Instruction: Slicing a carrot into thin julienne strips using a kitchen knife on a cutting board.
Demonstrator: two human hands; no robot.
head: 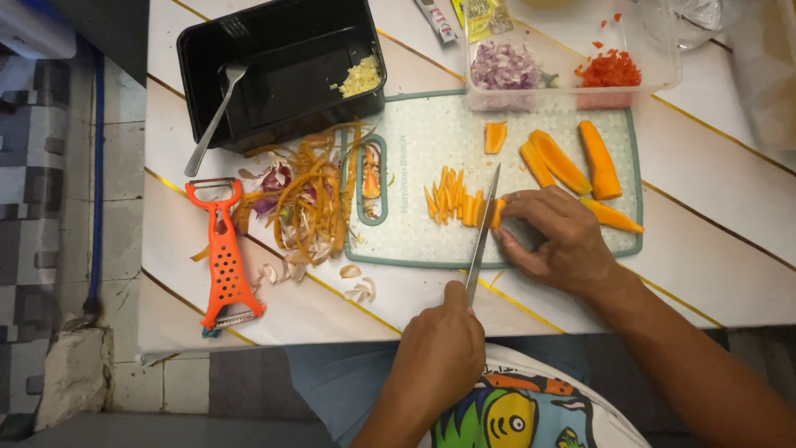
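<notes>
My left hand (439, 357) grips the handle of a kitchen knife (483, 232), whose blade points away from me across a pale green-rimmed cutting board (414, 133). My right hand (555, 241) presses down on an orange carrot piece (497, 213) right beside the blade, fingers curled over it. A small pile of cut carrot sticks (452, 203) lies just left of the blade. Several longer carrot wedges (564, 162) rest on the board's far right part.
A heap of carrot and onion peels (311, 195) lies left of the board beside an orange peeler (224, 257). A black tub (282, 66) holds a spoon (211, 124) and minced garlic (361, 76). A clear tray (655, 50) holds chopped red onion (506, 66) and chopped red pepper (609, 70).
</notes>
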